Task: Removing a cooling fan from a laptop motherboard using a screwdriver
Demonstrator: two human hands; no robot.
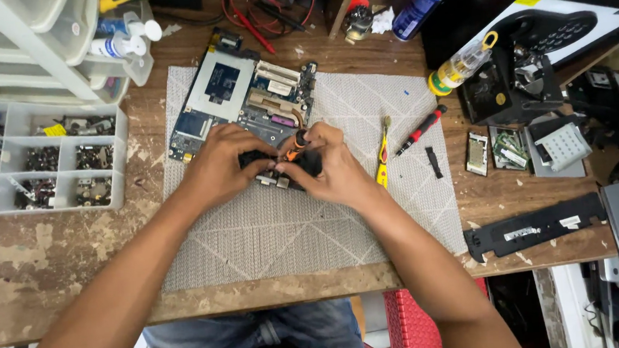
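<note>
Your left hand [219, 166] clamps the small black part [310, 163] at the near edge of the circuit board [237, 99] on the grey mat [270, 236]; your right hand [332, 166] grips an orange-handled screwdriver [297, 146] on it. You seem mid-screw: keep the tip seated. Room is open toward you; the yellow tool [382, 153] lies just right

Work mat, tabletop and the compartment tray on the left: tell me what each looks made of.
Work mat: probably soft rubber or silicone, matte grey, with a fine textured pattern and pale crease lines.
Tabletop: wood, worn, with finish flaking in pale patches.
Compartment tray: translucent plastic; the small parts show through its thin walls.
</note>
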